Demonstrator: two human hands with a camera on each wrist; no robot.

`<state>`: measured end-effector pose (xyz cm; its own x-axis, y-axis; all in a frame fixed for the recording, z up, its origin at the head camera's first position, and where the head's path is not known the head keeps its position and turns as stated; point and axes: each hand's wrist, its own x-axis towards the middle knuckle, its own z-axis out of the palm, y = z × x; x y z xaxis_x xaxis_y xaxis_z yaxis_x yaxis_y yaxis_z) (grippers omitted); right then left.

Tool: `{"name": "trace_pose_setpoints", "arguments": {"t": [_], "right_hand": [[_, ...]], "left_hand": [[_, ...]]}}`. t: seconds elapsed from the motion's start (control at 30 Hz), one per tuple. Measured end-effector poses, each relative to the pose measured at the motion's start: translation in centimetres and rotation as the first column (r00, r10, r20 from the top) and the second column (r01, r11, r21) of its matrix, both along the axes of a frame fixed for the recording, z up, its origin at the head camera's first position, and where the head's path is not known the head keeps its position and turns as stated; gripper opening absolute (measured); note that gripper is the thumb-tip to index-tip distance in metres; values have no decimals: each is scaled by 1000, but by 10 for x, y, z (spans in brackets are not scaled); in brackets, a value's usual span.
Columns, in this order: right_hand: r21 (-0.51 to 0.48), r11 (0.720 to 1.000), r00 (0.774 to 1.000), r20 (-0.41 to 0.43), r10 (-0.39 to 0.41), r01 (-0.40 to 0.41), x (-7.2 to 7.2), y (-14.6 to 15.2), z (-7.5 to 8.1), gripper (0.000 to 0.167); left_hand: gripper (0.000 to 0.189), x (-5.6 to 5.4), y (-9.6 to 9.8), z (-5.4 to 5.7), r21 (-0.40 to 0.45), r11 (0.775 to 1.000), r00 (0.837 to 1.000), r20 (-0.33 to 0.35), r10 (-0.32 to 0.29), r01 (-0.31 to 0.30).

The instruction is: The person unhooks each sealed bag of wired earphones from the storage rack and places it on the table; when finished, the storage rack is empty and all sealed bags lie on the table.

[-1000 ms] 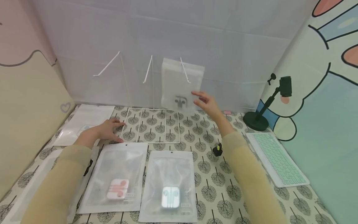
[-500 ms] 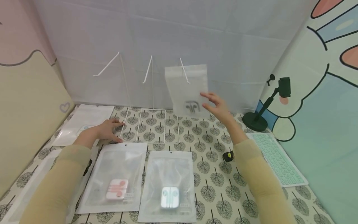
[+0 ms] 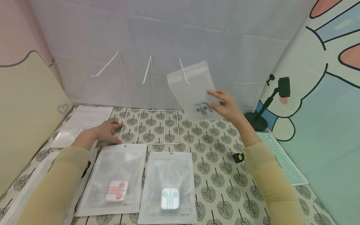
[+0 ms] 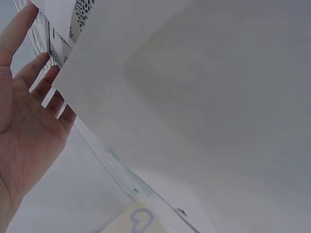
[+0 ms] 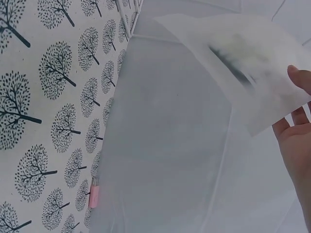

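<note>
My right hand [image 3: 228,106] pinches the right edge of a frosted zip bag [image 3: 194,84] with dark-printed earphones showing through it. The bag hangs tilted on the rightmost hook [image 3: 184,70] of a white wire rack, its lower end swung to the right. In the right wrist view the thumb lies on the bag's face, with fingers behind its edge. My left hand [image 3: 105,132], fingers spread, rests beside the left side of the rack's base [image 3: 177,132]. Below it lies a bag with pink earphones [image 3: 116,191], and to its right a bag with mint earphones [image 3: 170,198].
Two more hooks, the left [image 3: 104,64] and the middle [image 3: 146,70], stick out of the rack. A white bag [image 3: 90,117] lies at the back left, another under my left sleeve. At the right stand a black phone holder [image 3: 265,106] and a mint keyboard [image 3: 284,159].
My right hand has moved right, and the hanging bag has swung and tilted that way with it. The left hand has stayed in place.
</note>
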<state>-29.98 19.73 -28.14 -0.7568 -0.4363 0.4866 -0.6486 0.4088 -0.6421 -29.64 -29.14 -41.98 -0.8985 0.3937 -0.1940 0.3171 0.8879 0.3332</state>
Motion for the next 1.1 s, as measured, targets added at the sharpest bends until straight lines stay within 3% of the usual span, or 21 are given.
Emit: {"name": "trace_pose_setpoints", "arguments": {"t": [0.27, 0.4, 0.67, 0.83, 0.97, 1.1], "right_hand": [[84, 996, 997, -73, -7, 13, -13, 16, -6, 58], [142, 990, 994, -104, -13, 28, -12, 21, -2, 59], [160, 987, 992, -123, 5, 15, -6, 27, 10, 61], [174, 985, 993, -115, 5, 16, 0, 32, 15, 60], [189, 982, 992, -123, 6, 17, 19, 26, 29, 55], [183, 983, 991, -134, 23, 2, 22, 28, 31, 55]], "left_hand": [[82, 0, -2, -2, -8, 1000, 999, -47, -28, 28], [82, 0, -2, 0, -6, 1000, 998, -49, -31, 31], [86, 0, 1, 5, -29, 999, 999, -40, -34, 33], [86, -2, 1, 2, -30, 999, 998, -42, -36, 35], [86, -4, -1, -3, -28, 999, 998, -55, -39, 38], [86, -3, -4, -4, -10, 998, 995, -70, -65, 65]]}}
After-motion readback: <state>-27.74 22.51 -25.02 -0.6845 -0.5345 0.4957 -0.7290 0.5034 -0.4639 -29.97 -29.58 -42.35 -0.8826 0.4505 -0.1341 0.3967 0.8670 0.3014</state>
